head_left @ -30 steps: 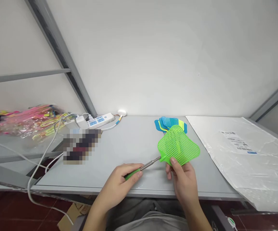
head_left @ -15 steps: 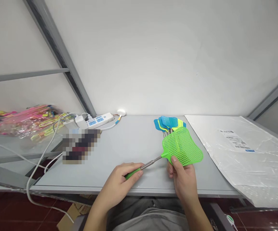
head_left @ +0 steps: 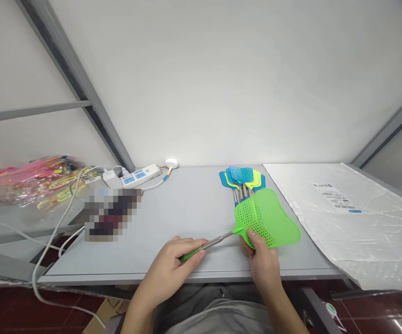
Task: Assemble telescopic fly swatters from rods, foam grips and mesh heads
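A green fly swatter (head_left: pixel 265 215) with a perforated head and a metal shaft is held above the front of the grey table. My left hand (head_left: pixel 173 264) is wrapped round its green handle, with the metal shaft coming out between thumb and fingers. The lower edge of the head, close to the neck, is pinched by my right hand (head_left: pixel 263 260), thumb on top and fingers beneath. Just behind lies a bunch of blue and yellow fly swatters (head_left: pixel 242 176), their metal shafts toward me and partly covered by the green head.
A white plastic mailer (head_left: pixel 326 222) with a label covers the table's right side. At the left stand a power strip (head_left: pixel 140 176) with plugs and a white cable, and a blurred-out object (head_left: pixel 113 215). Plastic-wrapped colourful items (head_left: pixel 37 181) lie beyond the frame post.
The green swatter's head has swung slightly right and down, its far edge now smeared by motion. Both hands keep their hold. The whole view has shifted a little.
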`<state>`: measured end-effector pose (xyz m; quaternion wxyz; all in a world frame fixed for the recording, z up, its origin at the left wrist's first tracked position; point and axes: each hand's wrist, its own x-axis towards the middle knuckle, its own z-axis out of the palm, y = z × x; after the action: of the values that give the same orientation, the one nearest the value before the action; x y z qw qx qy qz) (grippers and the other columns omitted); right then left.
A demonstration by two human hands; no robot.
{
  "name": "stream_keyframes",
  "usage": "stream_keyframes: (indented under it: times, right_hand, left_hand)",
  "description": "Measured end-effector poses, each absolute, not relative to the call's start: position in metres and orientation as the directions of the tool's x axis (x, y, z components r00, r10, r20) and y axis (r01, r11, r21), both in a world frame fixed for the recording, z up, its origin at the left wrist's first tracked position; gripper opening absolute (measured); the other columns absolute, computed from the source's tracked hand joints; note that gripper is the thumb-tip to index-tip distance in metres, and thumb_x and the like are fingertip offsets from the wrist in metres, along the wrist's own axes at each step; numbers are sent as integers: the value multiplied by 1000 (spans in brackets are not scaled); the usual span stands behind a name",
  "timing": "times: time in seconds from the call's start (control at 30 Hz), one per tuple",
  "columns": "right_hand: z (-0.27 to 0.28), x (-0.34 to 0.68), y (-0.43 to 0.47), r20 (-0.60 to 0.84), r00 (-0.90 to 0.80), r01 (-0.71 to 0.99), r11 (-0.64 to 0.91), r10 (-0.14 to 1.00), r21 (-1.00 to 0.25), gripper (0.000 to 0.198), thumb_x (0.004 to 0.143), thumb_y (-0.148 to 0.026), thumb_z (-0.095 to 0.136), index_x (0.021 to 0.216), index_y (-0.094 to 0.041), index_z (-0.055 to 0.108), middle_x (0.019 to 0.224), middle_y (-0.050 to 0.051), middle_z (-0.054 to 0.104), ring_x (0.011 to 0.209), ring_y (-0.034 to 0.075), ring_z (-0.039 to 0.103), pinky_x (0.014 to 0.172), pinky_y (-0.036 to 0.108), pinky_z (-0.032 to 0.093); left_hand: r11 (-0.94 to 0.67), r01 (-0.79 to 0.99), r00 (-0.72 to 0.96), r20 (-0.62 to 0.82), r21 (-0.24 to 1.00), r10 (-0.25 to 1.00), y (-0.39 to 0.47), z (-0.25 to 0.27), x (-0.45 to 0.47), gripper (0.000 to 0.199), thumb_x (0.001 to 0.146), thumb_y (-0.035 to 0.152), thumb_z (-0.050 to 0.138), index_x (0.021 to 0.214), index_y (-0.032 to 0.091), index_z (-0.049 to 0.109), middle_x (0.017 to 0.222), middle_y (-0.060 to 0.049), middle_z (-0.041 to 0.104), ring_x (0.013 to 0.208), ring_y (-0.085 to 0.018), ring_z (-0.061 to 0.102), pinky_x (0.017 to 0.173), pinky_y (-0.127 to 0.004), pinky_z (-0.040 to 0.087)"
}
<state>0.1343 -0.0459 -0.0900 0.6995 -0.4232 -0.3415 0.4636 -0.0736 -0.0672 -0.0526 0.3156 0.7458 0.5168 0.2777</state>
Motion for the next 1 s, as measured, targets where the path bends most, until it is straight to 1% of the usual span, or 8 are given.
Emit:
stream_keyframes:
  times: [0.1,0.23,0.47,0.57,0.73,0.8,0.9,1.0]
  right_hand:
    - [-86,133,-46,74,274,-310,160,959,-937,38,84,-50,65,66,-21,50,58,-4,45,54,11,41,50,24,36]
    - [-83,133,-46,140,212,-229,188,967,-955,44,88,-51,60,61,-21,43,56,-6,37,52,10,34,49,25,30]
    - [-84,131,-48,153,386,-283,275,910,-919,40,88,-48,62,64,-21,46,59,-5,40,54,10,37,51,26,32]
    - [-85,132,-46,120,419,-353,284,900,-892,41,86,-49,64,63,-21,44,59,-6,37,53,10,36,51,26,32]
    - [-85,135,-43,68,345,-452,229,936,-862,41,84,-48,66,64,-21,43,60,-6,35,53,9,33,48,24,30]
    - [-84,135,-43,73,308,-472,219,949,-854,40,85,-48,66,65,-22,43,60,-6,35,52,9,33,47,24,29]
    - [-81,133,-45,105,225,-495,206,969,-844,43,87,-49,63,63,-22,39,56,-7,32,49,9,29,46,25,25]
    - [-76,133,-47,135,170,-520,205,976,-829,47,89,-51,59,59,-22,37,53,-8,27,48,8,25,46,26,23]
  left_hand:
    - [-283,607,358,63,743,932,-66,-52,-75,32,96,41,53,120,28,70,96,-3,75,86,-19,62,81,-30,44]
    - [-268,605,331,69,750,941,-65,-52,-74,32,95,42,54,119,28,71,103,-4,75,90,-21,61,85,-32,45]
    - [-267,611,299,95,745,949,-70,-48,-56,33,96,42,51,119,28,70,107,-4,74,97,-21,65,87,-30,50]
    - [-310,660,316,122,684,941,-75,-39,-47,33,97,41,48,119,28,69,108,-4,74,97,-21,66,87,-30,51]
    - [-382,749,346,172,542,922,-84,-23,-45,34,98,40,46,123,29,67,111,-4,73,99,-22,68,88,-31,52]
    - [-417,765,366,202,490,908,-87,-19,-45,34,98,39,45,123,30,66,108,-3,74,97,-22,69,87,-30,53]
    - [-442,792,373,241,421,896,-87,-13,-42,31,97,39,45,118,31,67,98,-4,76,86,-23,71,81,-30,54]
    - [-458,798,394,235,392,888,-83,-9,-37,30,97,40,44,112,30,69,92,-4,75,80,-23,71,76,-30,53]
